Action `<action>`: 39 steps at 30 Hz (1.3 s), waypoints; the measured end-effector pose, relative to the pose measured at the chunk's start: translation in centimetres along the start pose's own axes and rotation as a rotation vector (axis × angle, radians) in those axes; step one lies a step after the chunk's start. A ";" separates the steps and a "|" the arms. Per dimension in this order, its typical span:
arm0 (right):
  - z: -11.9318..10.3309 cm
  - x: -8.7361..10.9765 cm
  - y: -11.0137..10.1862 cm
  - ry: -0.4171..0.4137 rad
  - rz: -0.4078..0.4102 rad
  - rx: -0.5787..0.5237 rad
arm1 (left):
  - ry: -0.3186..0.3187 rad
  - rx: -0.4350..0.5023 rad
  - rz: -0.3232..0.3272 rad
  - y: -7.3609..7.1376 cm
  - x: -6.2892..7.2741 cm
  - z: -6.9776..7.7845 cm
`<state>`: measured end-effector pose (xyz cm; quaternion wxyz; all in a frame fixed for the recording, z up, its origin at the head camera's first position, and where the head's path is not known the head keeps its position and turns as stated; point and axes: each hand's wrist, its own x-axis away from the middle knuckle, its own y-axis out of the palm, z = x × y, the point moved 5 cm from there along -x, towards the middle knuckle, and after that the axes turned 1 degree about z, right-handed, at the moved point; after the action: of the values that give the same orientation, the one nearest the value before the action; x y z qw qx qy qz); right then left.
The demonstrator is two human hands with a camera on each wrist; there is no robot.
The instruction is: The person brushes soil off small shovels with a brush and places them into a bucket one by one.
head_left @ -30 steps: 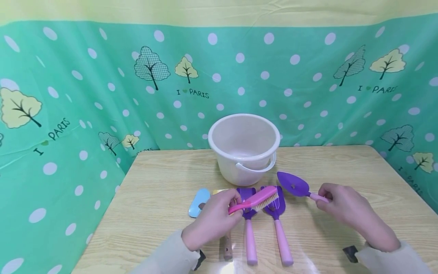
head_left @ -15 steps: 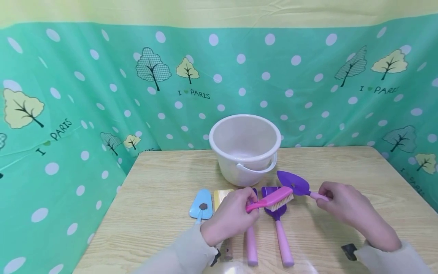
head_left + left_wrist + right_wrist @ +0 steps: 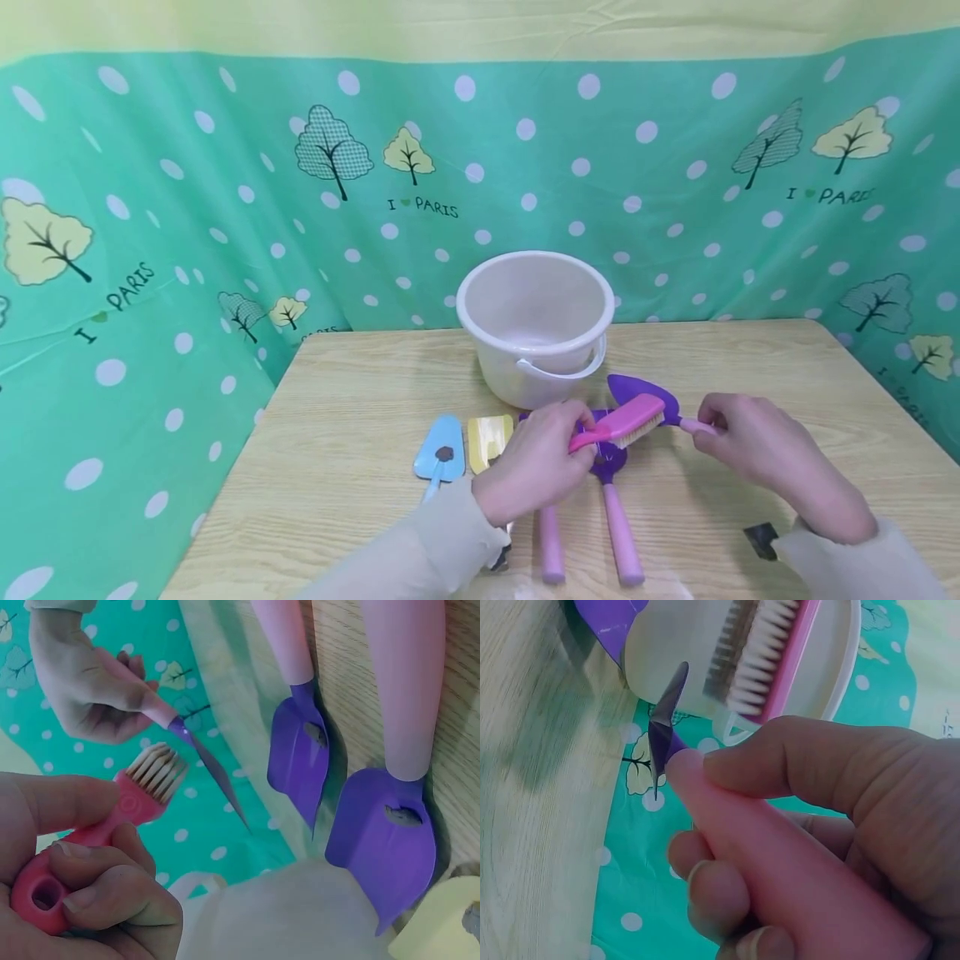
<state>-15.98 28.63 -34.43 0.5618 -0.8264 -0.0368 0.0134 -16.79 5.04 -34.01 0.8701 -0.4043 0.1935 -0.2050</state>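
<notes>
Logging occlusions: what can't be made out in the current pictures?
Light-blue triangular spatula: head view, lower handle hidden by the pale left sleeve.
Yellow flat spatula: head view, handle mostly hidden by that sleeve.
Purple, pink-handled shovel beside it: head view, blade mostly behind the left hand.
Pink bristle brush: right wrist view, handle cut off by top edge.
White round bucket: left wrist view, cut off by bottom edge.

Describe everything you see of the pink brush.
The brush is bright pink and looks plastic, with rows of pale bristles under its head and a round hole at the end of its handle. The left hand grips it by the handle above the table, bristles facing down, head toward the purple trowel. Both wrist views show brush and trowel apart.
</notes>
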 end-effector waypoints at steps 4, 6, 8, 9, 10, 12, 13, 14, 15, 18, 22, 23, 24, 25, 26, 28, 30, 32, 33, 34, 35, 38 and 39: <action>0.1 0.0 -0.1 0.006 -0.005 0.007 | -0.001 -0.014 0.011 0.5 -0.5 0.2; 0.0 0.0 -0.2 -0.005 0.007 0.009 | 0.003 -0.012 0.016 0.7 -0.7 0.3; 0.0 0.1 -0.2 -0.008 0.015 0.011 | 0.013 -0.014 0.017 0.9 -1.0 0.5; 0.0 0.1 -0.2 -0.010 0.019 0.011 | 0.023 -0.021 0.018 1.0 -1.1 0.6; 0.0 0.1 -0.3 -0.010 0.021 0.010 | 0.036 -0.032 0.021 1.1 -1.2 0.8; -0.1 0.3 -0.3 -0.010 0.022 0.011 | 0.062 -0.055 0.027 1.2 -1.3 1.0; -0.2 0.3 -0.3 -0.008 0.022 0.010 | 0.077 -0.066 0.031 1.3 -1.4 1.1; -0.2 0.4 -0.3 -0.008 0.024 0.010 | 0.088 -0.079 0.036 1.4 -1.4 1.2; -0.2 0.5 -0.3 -0.009 0.028 0.011 | 0.097 -0.090 0.041 1.5 -1.4 1.3; -0.3 0.6 -0.2 -0.007 0.024 0.009 | 0.104 -0.111 0.048 1.7 -1.6 1.4; -0.4 0.7 -0.1 -0.003 0.011 0.013 | 0.096 -0.128 0.040 2.0 -1.7 1.4; -0.4 0.8 0.0 -0.004 0.011 0.017 | 0.095 -0.130 0.037 2.1 -1.8 1.5; -0.4 0.8 0.0 -0.005 0.012 0.020 | 0.094 -0.131 0.034 2.2 -1.8 1.5; -0.4 0.9 0.0 -0.007 0.013 0.024 | 0.095 -0.134 0.032 2.2 -1.9 1.6; -0.4 0.9 0.0 -0.009 0.015 0.026 | 0.094 -0.136 0.029 2.3 -1.9 1.6; -0.3 0.9 0.0 -0.013 0.017 0.028 | 0.094 -0.138 0.025 2.4 -2.0 1.6; -0.2 1.0 0.0 -0.010 0.013 0.028 | 0.088 -0.143 0.022 2.5 -2.1 1.5; -0.2 1.0 0.0 -0.006 0.011 0.027 | 0.079 -0.147 0.024 2.6 -2.1 1.2; -0.2 1.1 0.0 -0.005 0.011 0.027 | 0.077 -0.148 0.026 2.6 -2.2 1.1; -0.2 1.1 0.0 -0.002 0.009 0.027 | 0.074 -0.151 0.030 2.7 -2.2 1.0; -0.1 1.1 0.0 0.001 0.005 0.026 | 0.072 -0.154 0.033 2.7 -2.3 0.9; 0.0 1.2 0.0 0.006 -0.004 0.031 | 0.067 -0.163 0.035 2.9 -2.5 0.9; 0.0 1.2 -0.1 0.009 -0.008 0.033 | 0.065 -0.167 0.033 3.0 -2.6 0.9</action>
<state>-14.80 28.76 -34.34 0.5754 -0.8170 -0.0373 0.0079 -17.91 8.66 -35.39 0.8300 -0.4652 0.2445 -0.1869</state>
